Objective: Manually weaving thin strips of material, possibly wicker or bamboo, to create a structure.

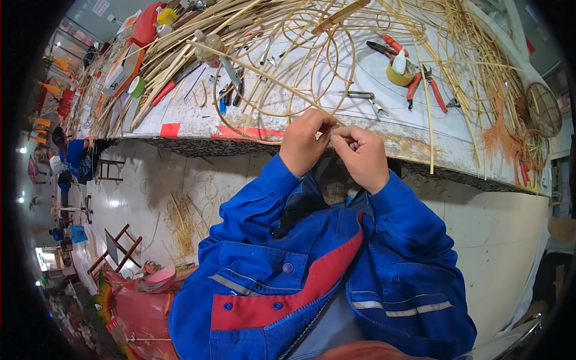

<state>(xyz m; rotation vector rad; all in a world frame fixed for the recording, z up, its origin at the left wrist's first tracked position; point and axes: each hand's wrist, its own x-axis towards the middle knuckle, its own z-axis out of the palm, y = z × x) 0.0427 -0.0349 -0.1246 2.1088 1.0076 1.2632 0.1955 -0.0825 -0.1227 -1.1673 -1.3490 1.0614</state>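
My left hand (307, 141) and my right hand (361, 157) meet fingertip to fingertip at the table's near edge. Both are closed in a pinch. The left fingers grip a thin bamboo strip of a frame (218, 108) made of bent hoops, which lies on the table beyond them. A tiny pale bit shows between the fingertips; what the right fingers pinch is hidden. A long straight bamboo strip (258, 71) slants across the hoops toward my hands. Just past my fingers lies a small metal clamp (359, 95).
Red-handled cutters (437, 90), other pliers (381, 49) and a yellow tape roll (399, 77) lie to the right. Bundled bamboo strips (180, 54) and a plastic bottle (209, 51) are at left. Loose strips crowd the right end; a folding chair (120, 249) stands behind left.
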